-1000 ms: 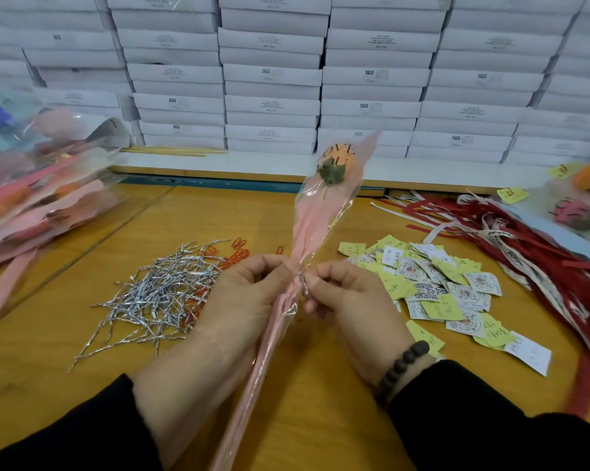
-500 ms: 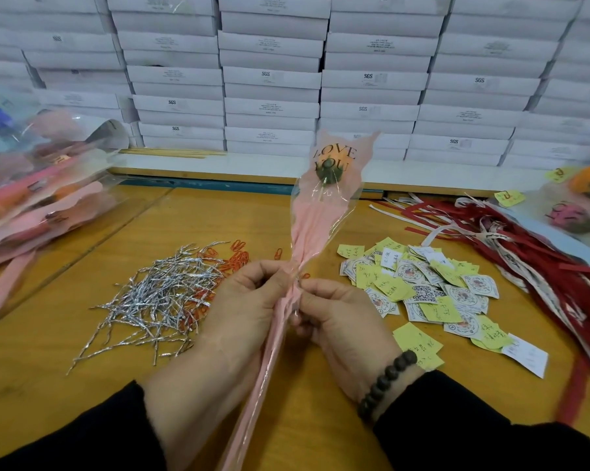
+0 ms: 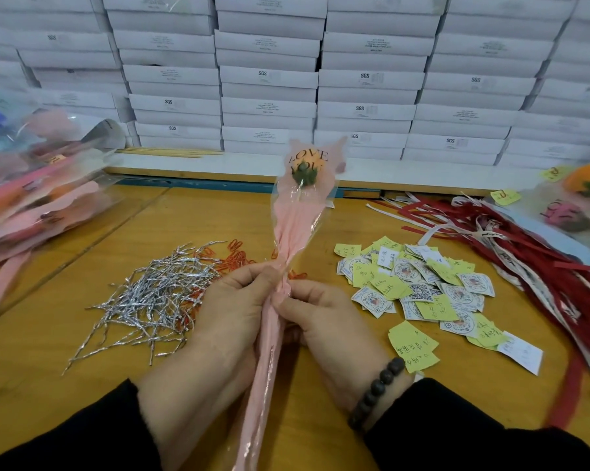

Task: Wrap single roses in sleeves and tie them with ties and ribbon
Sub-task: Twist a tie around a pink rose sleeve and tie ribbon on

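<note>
I am at the tying step. My left hand (image 3: 234, 300) has its grip closed round the gathered neck of the pink sleeve (image 3: 298, 229), and my right hand (image 3: 324, 312) pinches the same neck from the other side, fingertips meeting at the crimp. I judge a twist tie is being wound there, but my fingers hide it, so I cannot tell whether it is fully twisted.

The sleeved rose sits between my hands at the centre of the worktop (image 3: 66, 334), held up off the wood. Its long axis runs from about 6 o'clock near my body to 12 o'clock, leaning slightly toward 1. The orange rose head (image 3: 305, 164) points away from me toward the stacked white boxes (image 3: 269, 79), and the stem end of the sleeve runs back past my wrists and out of the bottom of the view.

The next move, as I judge it, calls for finishing the twist tight without crushing the film, then freeing my right hand to reach for a red ribbon (image 3: 524, 263) at 2 o'clock. The spare silver twist ties (image 3: 151, 297) lie at 9 o'clock, just beside my left hand.
</note>
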A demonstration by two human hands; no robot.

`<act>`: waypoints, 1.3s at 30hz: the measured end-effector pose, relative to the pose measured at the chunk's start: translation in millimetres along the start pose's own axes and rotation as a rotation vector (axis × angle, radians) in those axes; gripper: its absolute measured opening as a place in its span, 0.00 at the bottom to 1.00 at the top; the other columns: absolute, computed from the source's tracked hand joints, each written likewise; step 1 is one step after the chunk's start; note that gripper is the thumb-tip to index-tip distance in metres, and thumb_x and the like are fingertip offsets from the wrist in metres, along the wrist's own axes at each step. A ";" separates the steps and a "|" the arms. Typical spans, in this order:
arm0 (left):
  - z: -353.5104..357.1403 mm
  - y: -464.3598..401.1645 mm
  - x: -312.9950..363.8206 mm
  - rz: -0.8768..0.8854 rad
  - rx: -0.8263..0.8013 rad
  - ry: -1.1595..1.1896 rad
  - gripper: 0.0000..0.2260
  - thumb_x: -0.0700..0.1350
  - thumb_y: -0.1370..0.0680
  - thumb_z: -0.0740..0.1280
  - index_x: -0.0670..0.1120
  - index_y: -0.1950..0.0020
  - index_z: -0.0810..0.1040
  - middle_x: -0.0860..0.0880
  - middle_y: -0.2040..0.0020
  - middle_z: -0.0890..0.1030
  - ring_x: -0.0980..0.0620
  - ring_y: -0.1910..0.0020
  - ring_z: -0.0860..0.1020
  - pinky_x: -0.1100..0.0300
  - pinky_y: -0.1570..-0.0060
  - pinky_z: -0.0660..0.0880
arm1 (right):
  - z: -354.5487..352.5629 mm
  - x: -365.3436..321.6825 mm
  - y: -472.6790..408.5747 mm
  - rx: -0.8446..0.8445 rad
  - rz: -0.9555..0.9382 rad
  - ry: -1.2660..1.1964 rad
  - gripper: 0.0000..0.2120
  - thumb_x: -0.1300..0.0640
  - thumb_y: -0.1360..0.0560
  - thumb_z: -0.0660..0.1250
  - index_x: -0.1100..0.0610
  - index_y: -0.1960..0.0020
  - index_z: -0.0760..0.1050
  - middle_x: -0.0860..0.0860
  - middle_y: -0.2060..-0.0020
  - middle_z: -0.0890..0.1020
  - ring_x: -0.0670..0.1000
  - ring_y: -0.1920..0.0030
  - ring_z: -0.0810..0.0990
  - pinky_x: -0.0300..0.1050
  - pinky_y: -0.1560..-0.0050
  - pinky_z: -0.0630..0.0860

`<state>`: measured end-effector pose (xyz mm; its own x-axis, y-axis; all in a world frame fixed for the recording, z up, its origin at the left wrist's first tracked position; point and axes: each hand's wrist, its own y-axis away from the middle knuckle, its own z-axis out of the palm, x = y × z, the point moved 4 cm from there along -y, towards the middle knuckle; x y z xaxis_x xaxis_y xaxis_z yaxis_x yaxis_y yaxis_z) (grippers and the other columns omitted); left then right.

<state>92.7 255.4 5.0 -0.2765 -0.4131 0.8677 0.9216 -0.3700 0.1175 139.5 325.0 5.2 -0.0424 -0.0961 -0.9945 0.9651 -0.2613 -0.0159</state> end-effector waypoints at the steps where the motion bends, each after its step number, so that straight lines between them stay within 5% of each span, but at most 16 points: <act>1: 0.3 -0.1 -1.4 -0.012 -0.011 -0.012 0.07 0.39 0.23 0.64 0.38 0.57 0.80 0.43 0.71 0.80 0.51 0.76 0.77 0.63 0.77 0.75 | -1.4 -0.1 -0.4 0.010 0.007 -0.018 0.09 0.66 0.24 0.61 0.64 0.58 0.79 0.54 0.68 0.79 0.47 0.67 0.76 0.38 0.62 0.74; 7: 0.1 0.3 -3.0 -0.007 -0.065 -0.113 0.10 0.43 0.23 0.64 0.37 0.55 0.82 0.41 0.65 0.83 0.51 0.70 0.80 0.63 0.71 0.77 | -9.5 -0.8 -1.8 0.062 0.043 -0.048 0.12 0.65 0.24 0.62 0.59 0.63 0.81 0.51 0.71 0.81 0.46 0.70 0.78 0.41 0.62 0.77; 12: -0.5 -0.9 -1.5 0.001 -0.082 -0.156 0.09 0.43 0.28 0.67 0.39 0.59 0.83 0.40 0.69 0.79 0.47 0.76 0.75 0.59 0.77 0.75 | -12.4 2.9 -0.9 0.062 0.085 0.042 0.14 0.60 0.23 0.64 0.58 0.66 0.79 0.50 0.74 0.77 0.47 0.74 0.72 0.37 0.71 0.70; 18: -1.7 -0.9 1.6 -0.005 -0.089 -0.172 0.07 0.45 0.34 0.70 0.42 0.64 0.84 0.42 0.70 0.80 0.50 0.76 0.77 0.59 0.75 0.76 | -16.2 1.1 -1.5 0.019 0.107 0.091 0.13 0.58 0.23 0.64 0.60 0.65 0.78 0.54 0.71 0.77 0.48 0.73 0.71 0.37 0.71 0.67; 24: -5.8 -2.6 2.8 -0.018 -0.039 -0.145 0.08 0.38 0.27 0.66 0.38 0.63 0.82 0.40 0.68 0.81 0.51 0.74 0.77 0.64 0.73 0.76 | -34.3 -18.4 -1.5 -0.076 0.083 0.483 0.13 0.48 0.26 0.67 0.53 0.66 0.78 0.48 0.74 0.77 0.44 0.74 0.73 0.35 0.69 0.71; 29: -3.8 -1.1 2.0 -0.020 -0.036 -0.119 0.07 0.37 0.24 0.64 0.35 0.58 0.78 0.40 0.67 0.82 0.50 0.72 0.81 0.64 0.76 0.77 | -99.7 -57.7 -7.1 0.189 -0.034 0.783 0.03 0.58 0.26 0.68 0.56 0.58 0.80 0.51 0.65 0.81 0.41 0.71 0.75 0.31 0.72 0.72; 32: -4.9 -1.9 2.0 -0.023 -0.028 -0.135 0.07 0.37 0.25 0.64 0.35 0.59 0.78 0.43 0.71 0.81 0.53 0.78 0.77 0.67 0.79 0.73 | -163.2 -80.5 0.1 0.422 -0.055 1.096 0.07 0.63 0.28 0.69 0.54 0.62 0.77 0.49 0.65 0.80 0.46 0.65 0.76 0.40 0.62 0.71; 35: -7.3 -4.5 1.2 -0.016 -0.022 -0.185 0.07 0.37 0.24 0.64 0.36 0.60 0.78 0.45 0.73 0.79 0.56 0.81 0.73 0.69 0.81 0.70 | -223.5 -79.4 10.8 0.636 0.070 1.282 0.11 0.66 0.32 0.71 0.53 0.68 0.74 0.54 0.64 0.79 0.55 0.61 0.76 0.45 0.57 0.69; 39: -8.5 -7.5 -0.9 -0.010 -0.025 -0.204 0.07 0.36 0.23 0.64 0.36 0.60 0.79 0.46 0.73 0.79 0.57 0.81 0.70 0.69 0.82 0.67 | -264.2 -53.1 14.0 0.723 0.277 1.349 0.11 0.66 0.33 0.72 0.56 0.67 0.71 0.58 0.61 0.77 0.58 0.57 0.75 0.49 0.56 0.72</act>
<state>83.8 251.5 -0.7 -0.2221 -0.2330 0.9468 0.9112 -0.3950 0.1165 223.5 580.2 30.3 0.7485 0.5820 -0.3178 0.5607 -0.8114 -0.1654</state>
